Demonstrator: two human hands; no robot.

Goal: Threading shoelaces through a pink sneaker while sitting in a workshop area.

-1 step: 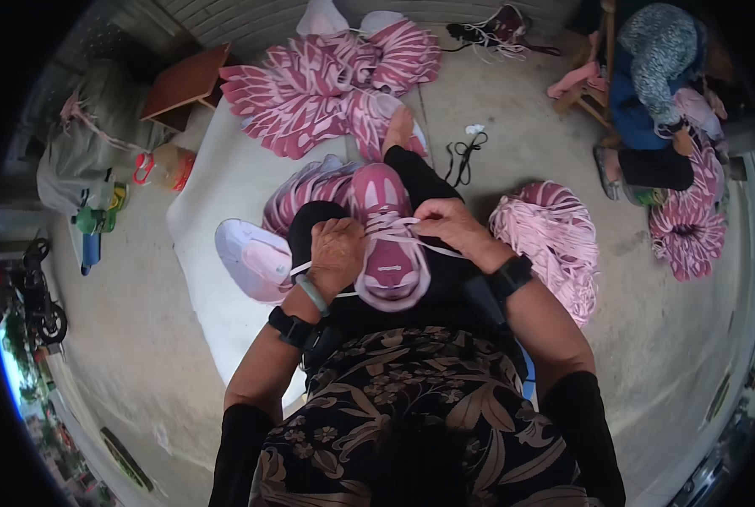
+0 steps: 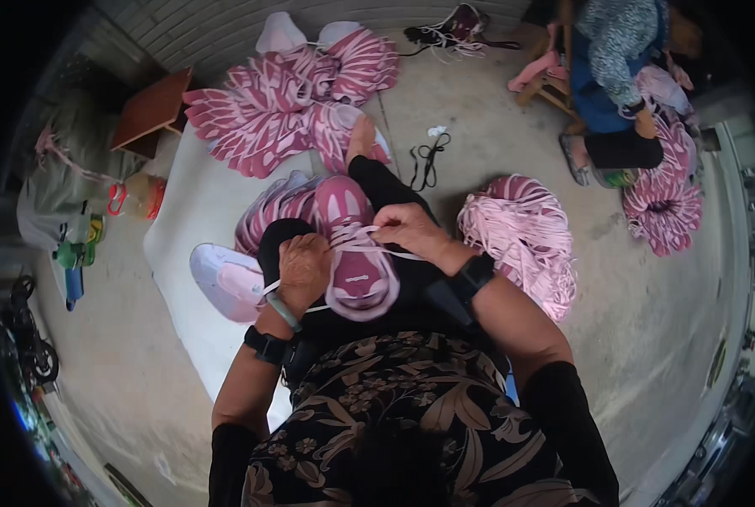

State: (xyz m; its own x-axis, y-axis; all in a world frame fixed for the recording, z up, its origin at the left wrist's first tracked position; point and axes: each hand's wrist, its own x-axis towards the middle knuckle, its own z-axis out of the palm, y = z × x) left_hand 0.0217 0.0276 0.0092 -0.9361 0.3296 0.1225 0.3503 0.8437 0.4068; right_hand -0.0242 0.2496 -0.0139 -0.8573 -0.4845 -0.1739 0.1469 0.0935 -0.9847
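- Containers: we see an orange-tinted plastic jug point(image 2: 135, 196) on the concrete floor point(image 2: 648, 338) at our left, beside a grey sack point(image 2: 65, 182); its contents cannot be read from this view. Small green bottles point(image 2: 73, 253) stand just below it.
- Work item: a pink sneaker point(image 2: 356, 253) rests on our lap, toe pointing away from us, sole down, between both hands.
- Left hand point(image 2: 303, 269): we hold it closed against the sneaker's left side, fingers curled around a pale pink shoelace point(image 2: 394, 251) end that trails toward our wrist. A light green bangle and a dark watch sit on that wrist.
- Right hand point(image 2: 407, 230): we pinch the shoelace over the sneaker's eyelet row, fingers narrow on the lace; the lace runs taut from the pinch across the tongue.
- Relation: the sneaker lies directly under and between both grips, touching both hands.
- Surroundings: more pink sneakers point(image 2: 259, 224) lie just beyond our left knee on a white sheet point(image 2: 191, 211). A stack of pink shoe uppers point(image 2: 267, 110) lies farther ahead. A bundle of pink laces point(image 2: 521, 237) lies near our right arm.
- Co-worker: a second person point(image 2: 614, 76) sits at upper right, well apart, beside another pile of pink uppers point(image 2: 665, 198).
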